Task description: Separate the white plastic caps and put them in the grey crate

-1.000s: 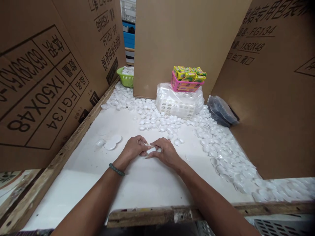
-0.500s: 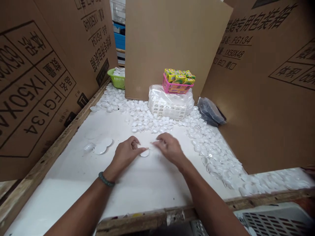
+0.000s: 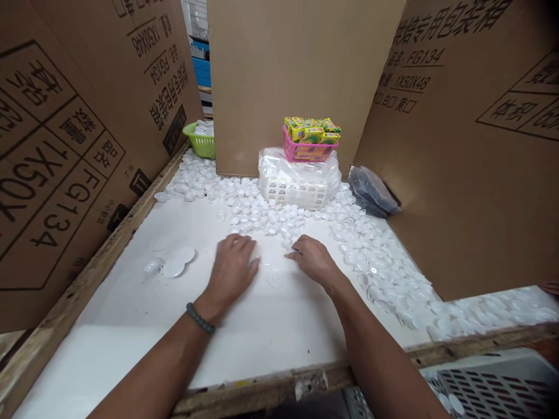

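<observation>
White round pieces (image 3: 253,219) along the far and right edges of the tabletop (image 3: 244,349), left hand (image 3: 234,265) loosely bent, right hand (image 3: 311,259) with fingertips close together, can't tell what either grip holds

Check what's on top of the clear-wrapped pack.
A pink basket holding yellow-and-green boxes sits on the clear-wrapped pack. Covered: the patch of wrap beneath the basket, and the basket's floor.

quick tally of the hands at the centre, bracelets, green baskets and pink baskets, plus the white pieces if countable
Hands: 2 (left hand, right hand)
Bracelet: 1
Green basket: 1
Pink basket: 1
Total: 5
White pieces: too many to count, left out
</observation>
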`<state>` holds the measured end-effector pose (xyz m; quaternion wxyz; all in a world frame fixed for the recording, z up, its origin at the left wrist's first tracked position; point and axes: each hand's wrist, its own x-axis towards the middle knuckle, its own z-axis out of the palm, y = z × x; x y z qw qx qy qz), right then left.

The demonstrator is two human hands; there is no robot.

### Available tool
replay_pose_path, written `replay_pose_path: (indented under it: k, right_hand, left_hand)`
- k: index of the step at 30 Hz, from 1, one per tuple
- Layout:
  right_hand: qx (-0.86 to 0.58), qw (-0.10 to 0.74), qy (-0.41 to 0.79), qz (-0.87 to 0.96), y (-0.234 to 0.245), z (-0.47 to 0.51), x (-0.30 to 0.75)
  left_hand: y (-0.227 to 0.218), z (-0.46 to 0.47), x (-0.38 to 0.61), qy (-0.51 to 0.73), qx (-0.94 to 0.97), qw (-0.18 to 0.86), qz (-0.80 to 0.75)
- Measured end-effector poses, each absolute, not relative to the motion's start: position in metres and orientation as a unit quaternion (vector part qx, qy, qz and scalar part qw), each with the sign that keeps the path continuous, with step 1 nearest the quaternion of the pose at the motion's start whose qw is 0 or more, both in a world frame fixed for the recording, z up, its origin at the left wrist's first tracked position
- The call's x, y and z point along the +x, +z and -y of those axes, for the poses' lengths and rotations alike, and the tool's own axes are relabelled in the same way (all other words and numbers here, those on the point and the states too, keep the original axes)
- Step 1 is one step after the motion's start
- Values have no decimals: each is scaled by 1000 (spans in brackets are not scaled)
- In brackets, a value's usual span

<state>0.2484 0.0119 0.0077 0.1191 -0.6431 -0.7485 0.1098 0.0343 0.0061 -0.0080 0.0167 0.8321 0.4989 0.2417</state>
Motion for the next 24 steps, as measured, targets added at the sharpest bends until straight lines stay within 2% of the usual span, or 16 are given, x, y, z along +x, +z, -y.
replay_pose_path:
  k: [2,5,12,18,24]
  right_hand:
    - [-621,131,130,762,9,-10,243]
    - [-586,155,144,782,9,-8,237]
    - [-547,226,142,793,10,-7,229]
    - [-519,257,132,804,-2,-8,221]
    - [-470,234,85,847,-14,-12,204]
  left_hand:
    - [-8,-8,44,205,882,54,-421]
    - [-9,-10,50,160,891,94,-415]
    - [-14,-9,44,254,773,207,-543]
    - [-25,-4,37,286,749,233,-550]
    - [-32,-4,36,305,743,240,-545]
